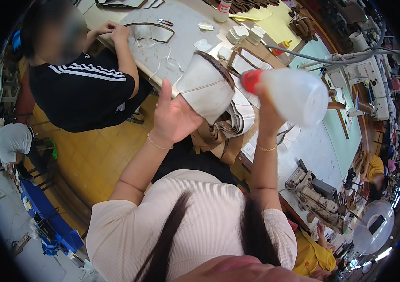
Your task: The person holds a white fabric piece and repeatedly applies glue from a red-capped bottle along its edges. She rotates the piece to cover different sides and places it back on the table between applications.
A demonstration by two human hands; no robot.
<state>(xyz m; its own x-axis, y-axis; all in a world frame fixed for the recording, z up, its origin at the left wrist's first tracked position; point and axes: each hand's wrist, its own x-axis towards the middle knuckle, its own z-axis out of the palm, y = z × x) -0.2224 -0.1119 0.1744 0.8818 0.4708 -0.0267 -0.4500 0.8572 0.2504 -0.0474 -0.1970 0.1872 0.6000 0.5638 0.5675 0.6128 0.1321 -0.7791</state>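
Observation:
My left hand (176,117) holds a white curved shoe-upper piece (205,89) with a brown edge along its top and a stitched seam across it. The thumb stands up apart from the piece, and the fingers are partly hidden behind it. In my right hand (269,110) is a translucent white squeeze bottle (301,96), gripped near its neck. The bottle lies tilted, its red cap (250,81) pointing left toward the upper piece, with a gap between them. Under and between my hands lies a stack of similar white and brown pieces (241,115).
At left a person in black (82,89) works at the same table (188,30), near another upper piece (150,33) and small snips (165,22). Farther back stand a second bottle (222,10) and a yellow bottle (282,46). Sewing machines (315,195) are on the right.

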